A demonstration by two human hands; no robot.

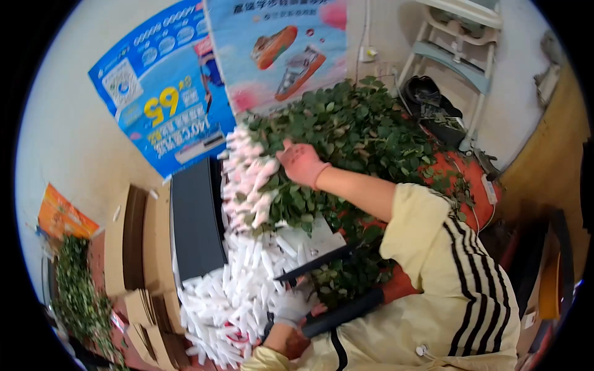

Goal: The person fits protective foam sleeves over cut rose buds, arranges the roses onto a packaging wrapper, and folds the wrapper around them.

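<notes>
My right grip point(301, 164) is curled at the edge of the leaves point(352, 123), beside pink-white pieces point(247, 176); I cannot tell if it clamps anything. My left grip point(292, 307), its closing also unclear, is against the white pieces point(216, 303). Beyond lies a black panel point(197, 219).

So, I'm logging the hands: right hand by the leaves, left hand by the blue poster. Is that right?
Not quite: in the head view, the left hand is by the white pieces. The right hand is indeed by the leaves.
</notes>
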